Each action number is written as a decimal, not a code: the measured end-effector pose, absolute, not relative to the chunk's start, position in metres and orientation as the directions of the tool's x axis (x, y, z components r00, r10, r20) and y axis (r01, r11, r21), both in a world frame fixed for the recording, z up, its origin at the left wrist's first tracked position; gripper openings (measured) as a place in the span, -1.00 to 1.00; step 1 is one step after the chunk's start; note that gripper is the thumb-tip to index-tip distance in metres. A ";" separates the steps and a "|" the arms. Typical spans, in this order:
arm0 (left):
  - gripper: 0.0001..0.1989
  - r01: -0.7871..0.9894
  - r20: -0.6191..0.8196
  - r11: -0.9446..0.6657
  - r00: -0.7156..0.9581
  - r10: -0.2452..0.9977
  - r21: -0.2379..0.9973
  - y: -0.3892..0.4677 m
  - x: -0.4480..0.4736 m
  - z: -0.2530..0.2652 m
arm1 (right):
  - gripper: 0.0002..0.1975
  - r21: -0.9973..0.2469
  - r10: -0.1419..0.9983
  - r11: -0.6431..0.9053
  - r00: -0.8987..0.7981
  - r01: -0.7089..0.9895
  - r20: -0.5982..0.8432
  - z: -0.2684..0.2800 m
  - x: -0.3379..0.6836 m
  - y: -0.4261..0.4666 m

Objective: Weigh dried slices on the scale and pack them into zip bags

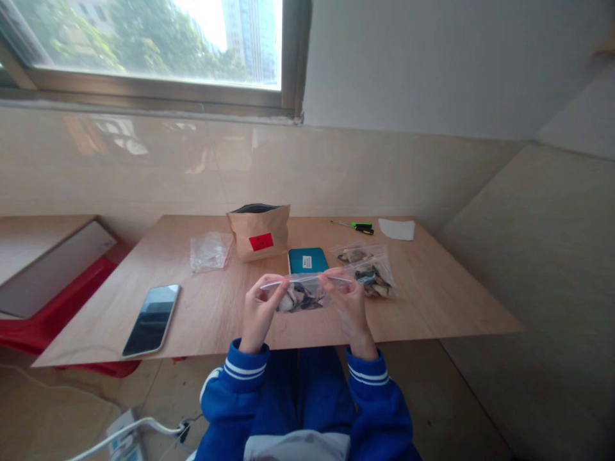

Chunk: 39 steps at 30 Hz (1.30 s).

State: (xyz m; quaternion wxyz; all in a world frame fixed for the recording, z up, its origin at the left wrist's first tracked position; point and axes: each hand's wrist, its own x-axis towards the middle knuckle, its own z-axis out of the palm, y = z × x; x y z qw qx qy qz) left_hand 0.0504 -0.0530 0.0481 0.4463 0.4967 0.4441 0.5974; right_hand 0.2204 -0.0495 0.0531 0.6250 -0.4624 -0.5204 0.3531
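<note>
Blue sleeves [307,410] with white cuff stripes sit closest to us at six o'clock, and above them stretches the largest thing in view, a pale wooden tabletop [432,301] running from nine o'clock across to three. At ten o'clock beyond it we see a window [144,45] with trees and towers outside. Next in size comes a brown paper pouch [259,232] with a red label, standing upright and open-topped at twelve o'clock from our hands. At nine o'clock a dark phone [152,319] lies flat near the table's front edge. An empty clear bag [209,251] lies at eleven o'clock, just left of the pouch. At one o'clock a filled zip bag [369,270] lies flat, and between it and the pouch lies a teal box [308,260]. Farther back at one o'clock lie a white slip of paper [396,228] and a green-handled screwdriver [358,226]. We hold a small clear zip bag [302,293] of dark and pale pieces just above the table's front edge; our left hand [259,314] pinches its top strip at the left end, our right hand [350,306] pinches the right end, fingers closed tight on the plastic.
</note>
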 end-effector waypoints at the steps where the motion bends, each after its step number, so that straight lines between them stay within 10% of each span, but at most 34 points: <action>1: -0.74 -0.108 0.193 -0.200 -0.075 0.978 0.974 -0.052 0.050 0.048 | -0.85 -0.958 0.939 0.288 0.197 0.002 0.283 0.053 0.220 -0.049; 9: -0.80 -0.093 0.224 -0.225 -0.029 0.974 0.970 -0.051 0.050 0.044 | -0.78 -0.985 0.990 0.126 -0.044 -0.118 0.131 0.055 0.219 -0.050; 20: -0.81 0.003 0.299 -0.301 -0.112 0.948 0.954 -0.056 0.050 0.047 | -0.88 -0.947 0.947 0.320 0.041 -0.026 0.319 0.054 0.211 -0.050; 39: -0.86 0.022 0.398 -0.397 -0.021 0.917 0.917 -0.058 0.046 0.050 | -0.83 -0.966 0.982 0.173 -0.046 -0.190 0.184 0.058 0.199 -0.048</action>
